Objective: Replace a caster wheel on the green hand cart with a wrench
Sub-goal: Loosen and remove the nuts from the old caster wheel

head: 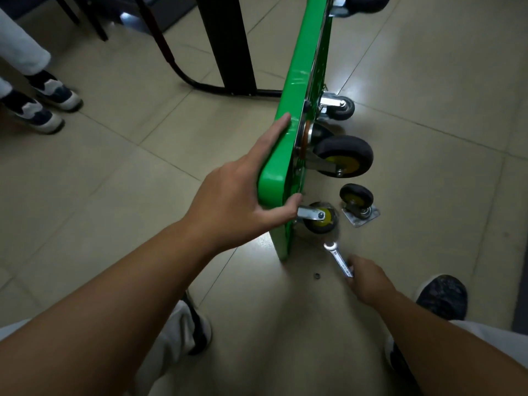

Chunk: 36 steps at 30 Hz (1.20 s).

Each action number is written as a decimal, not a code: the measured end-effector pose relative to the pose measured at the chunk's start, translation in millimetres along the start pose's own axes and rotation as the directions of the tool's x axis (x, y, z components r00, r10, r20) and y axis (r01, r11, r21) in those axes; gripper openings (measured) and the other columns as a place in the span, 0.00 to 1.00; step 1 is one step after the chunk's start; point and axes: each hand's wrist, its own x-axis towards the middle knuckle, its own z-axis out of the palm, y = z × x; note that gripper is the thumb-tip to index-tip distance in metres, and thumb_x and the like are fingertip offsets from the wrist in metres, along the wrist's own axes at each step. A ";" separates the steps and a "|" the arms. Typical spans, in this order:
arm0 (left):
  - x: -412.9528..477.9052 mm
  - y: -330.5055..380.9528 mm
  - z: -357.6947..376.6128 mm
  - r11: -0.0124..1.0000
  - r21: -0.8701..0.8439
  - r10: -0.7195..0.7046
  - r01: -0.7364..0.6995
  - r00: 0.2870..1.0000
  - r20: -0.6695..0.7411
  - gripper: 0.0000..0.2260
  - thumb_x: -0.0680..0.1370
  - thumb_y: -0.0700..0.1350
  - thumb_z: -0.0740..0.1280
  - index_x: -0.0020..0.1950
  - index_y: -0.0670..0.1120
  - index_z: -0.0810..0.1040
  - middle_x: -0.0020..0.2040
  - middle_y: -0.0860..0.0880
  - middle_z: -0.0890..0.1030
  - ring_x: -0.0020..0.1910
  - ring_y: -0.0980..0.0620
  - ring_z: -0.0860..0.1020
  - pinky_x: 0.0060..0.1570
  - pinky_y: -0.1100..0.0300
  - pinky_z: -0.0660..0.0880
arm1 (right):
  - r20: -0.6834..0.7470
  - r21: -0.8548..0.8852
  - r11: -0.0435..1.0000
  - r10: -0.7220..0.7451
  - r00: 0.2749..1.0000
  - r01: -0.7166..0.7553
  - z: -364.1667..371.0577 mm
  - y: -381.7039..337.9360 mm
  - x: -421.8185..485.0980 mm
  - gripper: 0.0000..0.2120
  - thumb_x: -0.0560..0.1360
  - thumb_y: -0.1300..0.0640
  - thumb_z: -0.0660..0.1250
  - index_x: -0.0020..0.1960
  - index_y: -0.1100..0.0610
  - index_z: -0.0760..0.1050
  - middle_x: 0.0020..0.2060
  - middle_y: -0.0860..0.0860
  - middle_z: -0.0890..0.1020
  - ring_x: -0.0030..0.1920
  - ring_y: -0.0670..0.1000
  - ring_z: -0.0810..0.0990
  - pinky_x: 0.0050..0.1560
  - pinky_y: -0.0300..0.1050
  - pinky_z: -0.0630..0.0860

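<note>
Right hand [368, 278]: low at the near right; its fingers are clenched round the handle end of the wrench, so that the head is aimed at the cart's bottom corner.
Wrench [338, 258]: silver, held slanted just above the floor [428, 138]; the head lies near the lower caster and no fastener is seen to be engaged.
Small dark ring [316, 276]: left loose on the floor just left of the wrench; judged a nut or washer, too small to tell.
Left hand [237, 201]: the cart's near end is grasped, fingers laid along the deck face, thumb hooked round the edge; judged to be steadying it.
Green hand cart [303, 67]: stood on its side edge on the floor, underside turned right so that the casters are exposed.
Lower caster [320, 218]: yellow-hubbed, at the near bottom corner beside the thumb; judged the one being worked on.
Loose caster [357, 202]: set on its plate on the floor, right of the cart and apart from it; old or new cannot be told.
Mounted caster [343, 155]: fixed farther up the underside.
</note>
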 end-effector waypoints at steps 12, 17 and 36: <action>1.6 -1.2 -0.8 0.999 -0.041 -0.020 0.020 1.000 -0.001 0.45 0.74 0.59 0.74 0.84 0.59 0.51 0.61 0.55 0.82 0.45 0.52 0.85 0.40 0.55 0.83 | 0.161 0.521 0.762 0.355 0.921 -0.385 49.1 10.3 19.0 0.06 0.69 0.74 0.68 0.42 0.65 0.77 0.30 0.61 0.81 0.19 0.54 0.77 0.22 0.38 0.71; 3.9 -2.5 -1.1 0.999 -0.043 -0.004 0.004 1.000 0.002 0.45 0.74 0.59 0.74 0.84 0.56 0.52 0.62 0.53 0.82 0.47 0.53 0.85 0.40 0.55 0.84 | 0.195 0.662 0.588 0.463 0.864 -0.465 63.5 20.2 22.0 0.08 0.67 0.73 0.72 0.43 0.63 0.82 0.32 0.63 0.83 0.26 0.59 0.80 0.33 0.54 0.79; 4.9 -3.9 -7.8 1.000 -0.017 -0.018 0.020 0.994 0.111 0.49 0.71 0.66 0.71 0.82 0.66 0.41 0.58 0.50 0.84 0.44 0.52 0.84 0.42 0.51 0.83 | -0.094 0.701 0.691 -0.154 0.984 0.175 -98.5 -137.1 -29.0 0.06 0.79 0.57 0.68 0.48 0.56 0.83 0.40 0.49 0.85 0.39 0.46 0.84 0.37 0.35 0.79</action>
